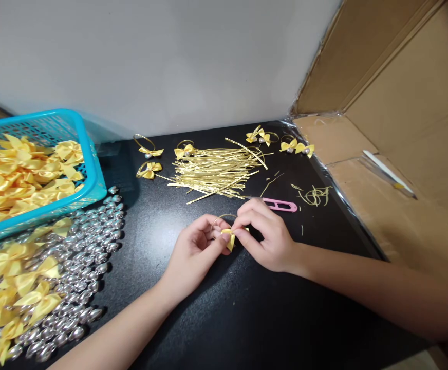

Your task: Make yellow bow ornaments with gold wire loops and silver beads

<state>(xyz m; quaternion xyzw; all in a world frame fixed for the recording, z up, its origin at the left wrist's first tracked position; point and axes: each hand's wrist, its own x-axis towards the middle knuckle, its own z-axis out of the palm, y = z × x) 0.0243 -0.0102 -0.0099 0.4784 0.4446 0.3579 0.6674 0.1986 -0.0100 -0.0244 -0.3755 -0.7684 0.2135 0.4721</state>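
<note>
Between my two hands, low over the front middle of the black table, is a yellow ribbon bow (229,239) with a loop of gold wire tie (224,216) rising from it. My left hand (199,249) pinches the bow between thumb and fingers. From the other side my right hand (264,234) closes thumb and forefinger at the bow's middle; what exactly sits in that pinch is too small to make out. Just beyond the hands lie a heap of cut gold wire ties (212,172) and a pink thread snipper (280,204), its tip partly hidden behind my right hand.
At left, a blue basket (89,154) holds yellow bows, with silver bells (89,257) and loose bows (35,298) spread before it. Looped bow pieces (150,169) lie around the ties. Wire scraps (316,195) are at right; a white-handled tool (388,172) rests on cardboard (362,205).
</note>
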